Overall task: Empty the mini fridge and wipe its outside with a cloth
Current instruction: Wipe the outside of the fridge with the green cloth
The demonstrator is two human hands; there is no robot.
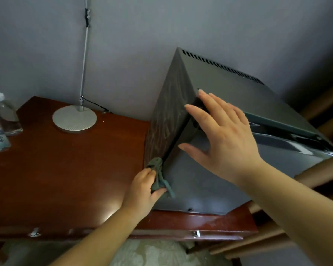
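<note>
The mini fridge [197, 180] stands on the right end of a red-brown desk [65, 169], against the wall. My left hand [142, 187] grips a grey-green cloth [156, 168], fingers curled round it, pressing it to the fridge's lower left front corner. My right hand [225, 137] lies spread, fingers straight, on the upper front edge. A lamp base [74, 119] and water bottles [0, 121] stand to the left.

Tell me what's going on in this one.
A person is wiping the mini fridge. The left hand holds a bunched grey-green cloth against the fridge's lower front-left corner edge, and the side panel above it shows wipe streaks. The right hand lies flat and open on the upper front corner, apparently steadying it. The fridge stands on a reddish wooden desk, with a lamp base and water bottles to its left.
</note>
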